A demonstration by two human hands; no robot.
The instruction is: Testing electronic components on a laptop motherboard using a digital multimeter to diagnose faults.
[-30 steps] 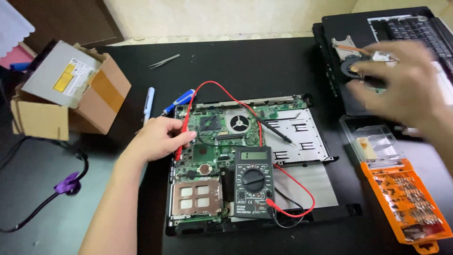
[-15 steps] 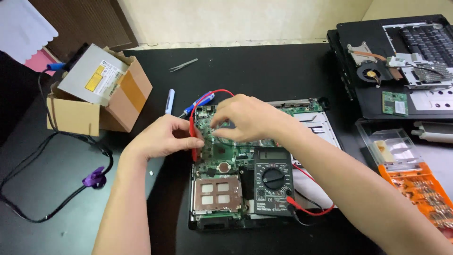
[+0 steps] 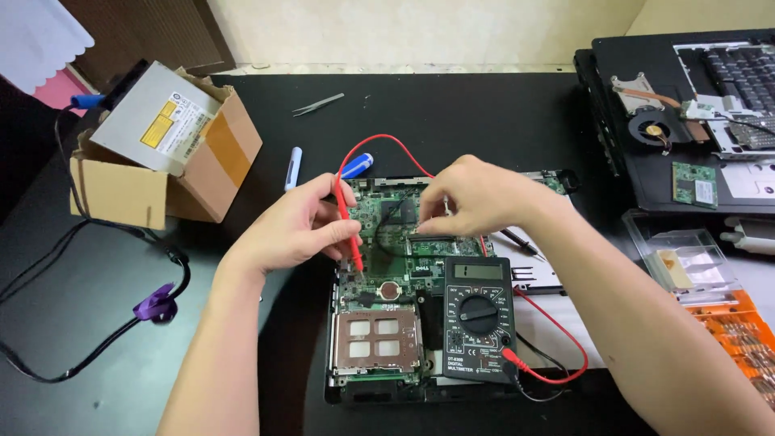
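While you leaned over the black table (image 3: 484, 105), your left hand (image 3: 295, 226) pinched a red probe (image 3: 349, 230) between thumb and fingers, its tip pointing down onto the green circuit board (image 3: 387, 222) of an opened laptop base (image 3: 379, 379). Your right hand (image 3: 480, 198) hovered over the middle of the board with fingertips bunched together; whatever they pinched was hidden beneath them, so I cannot tell what it was. A black probe (image 3: 521, 240) lay just beside that wrist, half covered by it. A black multimeter (image 3: 479, 319) rested on the lower right of the base, its red lead (image 3: 557, 339) looping out and back. Your forearm hid part of the base's right side. To the left sat a cardboard box (image 3: 202, 173) with a silver optical drive (image 3: 157, 117) on top. At the right edge, an orange screwdriver-bit case (image 3: 739, 335) and a second dismantled laptop (image 3: 686, 121) were cut off by the frame.
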